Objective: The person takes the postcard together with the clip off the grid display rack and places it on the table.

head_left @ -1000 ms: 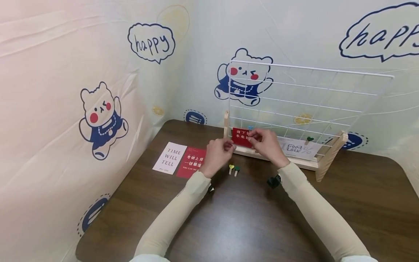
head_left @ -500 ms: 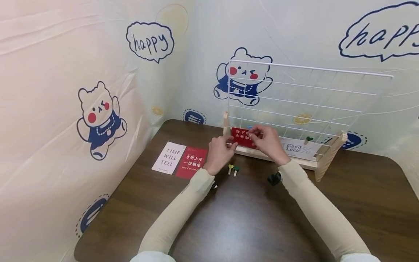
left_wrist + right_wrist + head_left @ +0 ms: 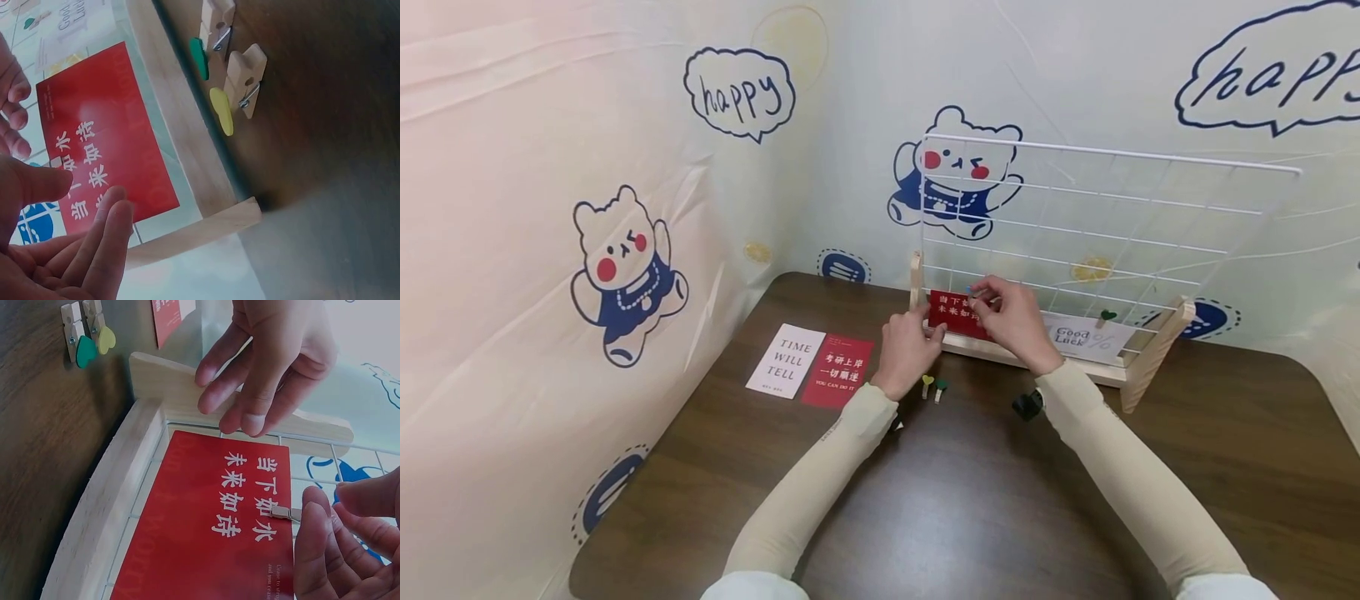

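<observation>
A red card (image 3: 955,316) with white Chinese writing leans against the white wire grid (image 3: 1075,221), low at its left end. A small wooden clothespin (image 3: 284,513) sits on the card's top edge. My right hand (image 3: 1015,323) has its fingertips at the clothespin's rear end and pinches it; the fingers partly hide it. My left hand (image 3: 906,350) is beside the card's left edge, its fingers fairly straight and thumb apart. Whether they touch the card or stand I cannot tell. Two loose clothespins, with a yellow heart (image 3: 221,111) and a green heart (image 3: 199,59), lie in front.
The grid's wooden stand (image 3: 1157,354) rests on the brown table (image 3: 970,508). A "Good Luck" card (image 3: 1088,340) hangs at its right end under a green-heart clothespin (image 3: 1105,319). Left on the table lie a white card (image 3: 785,361) and another red card (image 3: 837,372). Printed cloth walls stand behind.
My left hand has shifted slightly right and its fingers have loosened near the card's left edge. My right hand stays at the clothespin, slightly higher. More of the red card on the table shows.
</observation>
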The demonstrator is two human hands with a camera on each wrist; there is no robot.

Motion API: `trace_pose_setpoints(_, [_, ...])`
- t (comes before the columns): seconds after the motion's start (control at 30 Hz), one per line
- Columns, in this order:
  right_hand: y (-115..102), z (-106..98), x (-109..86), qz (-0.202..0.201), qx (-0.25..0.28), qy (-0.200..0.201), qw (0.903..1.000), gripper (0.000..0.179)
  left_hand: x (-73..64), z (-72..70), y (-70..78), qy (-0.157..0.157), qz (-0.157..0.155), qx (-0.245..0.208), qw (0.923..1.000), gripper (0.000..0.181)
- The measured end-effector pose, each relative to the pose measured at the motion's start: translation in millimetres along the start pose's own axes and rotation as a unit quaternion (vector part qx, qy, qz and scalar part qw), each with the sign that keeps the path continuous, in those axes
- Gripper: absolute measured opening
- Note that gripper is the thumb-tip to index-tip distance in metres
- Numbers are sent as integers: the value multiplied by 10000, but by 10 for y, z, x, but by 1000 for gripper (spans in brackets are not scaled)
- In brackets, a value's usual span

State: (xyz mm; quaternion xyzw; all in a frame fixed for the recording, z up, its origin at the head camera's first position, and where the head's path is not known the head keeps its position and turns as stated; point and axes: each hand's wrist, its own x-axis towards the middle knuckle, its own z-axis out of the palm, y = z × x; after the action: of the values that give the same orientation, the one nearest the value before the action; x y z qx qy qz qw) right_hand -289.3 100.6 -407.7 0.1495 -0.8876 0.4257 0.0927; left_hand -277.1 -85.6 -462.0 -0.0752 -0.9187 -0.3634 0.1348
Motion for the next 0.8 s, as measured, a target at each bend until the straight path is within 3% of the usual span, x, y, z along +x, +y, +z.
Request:
trace_pose_setpoints(0.27, [-10,0,20,-113,-161,101,9998,26,12,51,7,-8,-76,12,10000,52])
trace_pose_setpoints(0.53, [-15,13,-1,-247,-381,176,9988,34,5,91,24,130,36,160,9998,56])
trace_pose_setpoints(0.8, [18,40,2,-205,-500,118,9985,39,-7,120,20,79,-29,31,10000,71])
